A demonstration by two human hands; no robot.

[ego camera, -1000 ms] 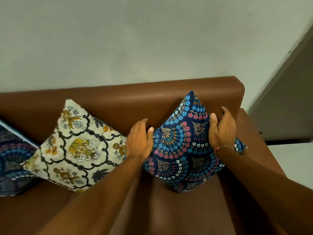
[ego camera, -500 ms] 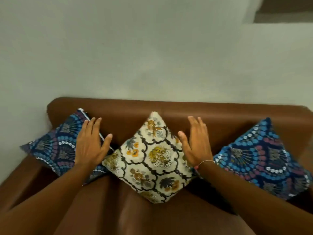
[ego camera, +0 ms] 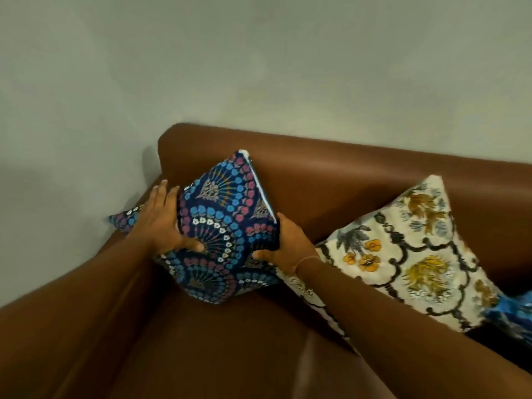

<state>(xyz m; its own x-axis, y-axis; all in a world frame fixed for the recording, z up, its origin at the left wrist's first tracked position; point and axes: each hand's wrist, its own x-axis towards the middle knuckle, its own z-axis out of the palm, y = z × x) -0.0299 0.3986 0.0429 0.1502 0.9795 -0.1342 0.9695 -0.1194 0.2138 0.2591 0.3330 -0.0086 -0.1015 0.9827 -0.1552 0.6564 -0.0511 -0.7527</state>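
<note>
Head view, blue cushion (ego camera: pixel 227 234): stands on one corner at the left end of the brown sofa (ego camera: pixel 339 180), centre-left of the frame. Its top corner leans toward the backrest and its left corner pokes out over the armrest.
Left hand (ego camera: pixel 162 223): fingers lie straight and spread along the cushion's upper left edge, and the thumb presses on the printed front.
Right hand (ego camera: pixel 288 243): wraps the cushion's right corner, with the thumb on the front and the fingers curled round behind, out of sight. A thin band (ego camera: pixel 306 259) circles the wrist.
Hands: apart, one on each side corner, with the cushion clasped between them.
Cream floral cushion (ego camera: pixel 403 254): also propped on a corner, centre-right of the frame. Its left corner sits just beside the right hand, and whether the two touch cannot be told.
Right edge of frame: a bit of another blue print (ego camera: pixel 509 315), blurred.
Wall (ego camera: pixel 230 67): plain and pale, filling the upper half.
Step in hand: most likely setting this end cushion into its diamond pose against the backrest.
Next move: probably a squaring push, so that the top corner meets the backrest and the bottom corner seats on the sofa. Then both hands can let go gently, since a soft cushion balanced on a point may slump sideways.
</note>
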